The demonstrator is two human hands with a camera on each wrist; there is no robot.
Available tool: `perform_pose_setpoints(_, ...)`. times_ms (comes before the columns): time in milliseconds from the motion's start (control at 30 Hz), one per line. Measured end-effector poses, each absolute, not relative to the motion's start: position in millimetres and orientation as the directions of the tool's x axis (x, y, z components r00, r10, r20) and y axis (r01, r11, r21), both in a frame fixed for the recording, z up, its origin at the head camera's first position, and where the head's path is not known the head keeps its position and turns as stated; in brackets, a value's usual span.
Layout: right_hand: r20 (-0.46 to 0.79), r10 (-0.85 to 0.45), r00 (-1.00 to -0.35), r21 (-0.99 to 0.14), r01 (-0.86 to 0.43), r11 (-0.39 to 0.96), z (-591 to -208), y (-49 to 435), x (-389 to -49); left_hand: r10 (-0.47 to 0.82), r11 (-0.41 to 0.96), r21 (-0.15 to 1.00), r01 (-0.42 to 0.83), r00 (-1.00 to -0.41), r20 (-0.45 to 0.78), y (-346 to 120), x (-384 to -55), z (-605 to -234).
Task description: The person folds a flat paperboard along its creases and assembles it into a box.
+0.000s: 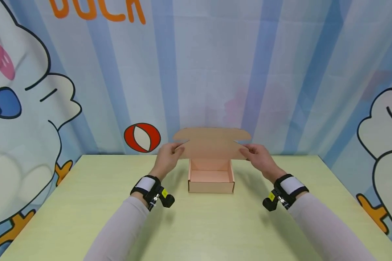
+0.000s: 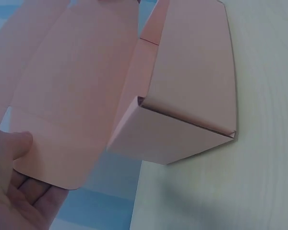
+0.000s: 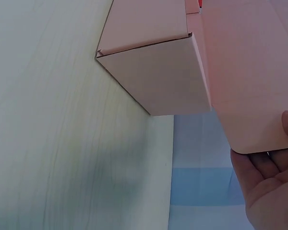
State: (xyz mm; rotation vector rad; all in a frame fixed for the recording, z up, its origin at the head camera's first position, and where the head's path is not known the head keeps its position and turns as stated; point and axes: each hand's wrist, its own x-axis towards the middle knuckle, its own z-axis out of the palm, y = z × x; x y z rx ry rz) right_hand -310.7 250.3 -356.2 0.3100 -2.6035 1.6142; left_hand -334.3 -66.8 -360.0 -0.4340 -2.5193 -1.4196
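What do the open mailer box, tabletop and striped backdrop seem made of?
Mailer box: matte brown cardboard, likely, given its fold creases and cut edges.
Tabletop: pale, low-sheen, faintly streaked like wood grain; laminate or real wood, unclear.
Striped backdrop: probably matte printed fabric, given its soft wrinkles.

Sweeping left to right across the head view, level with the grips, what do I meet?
White printed cartoon figure, red-and-white printed ball, left grip, raised tan cardboard box lid, right grip, second white printed cartoon figure.
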Motion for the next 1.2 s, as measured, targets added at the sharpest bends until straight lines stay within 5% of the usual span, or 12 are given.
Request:
perform_pose_setpoints(800,0.263,-0.008,-0.965,-0.841,-0.233,0.488,-365,220,-288,0.093,0.480,0.777,0.407,-0.905,0.416,-44,-315,-363)
perform_pose_setpoints(1200,0.242,0.081,-0.967,-0.873,-0.181,0.453,-364,199,-286,0.006,0.419,0.859,0.295,-0.947,0.322,-33,-309,-361)
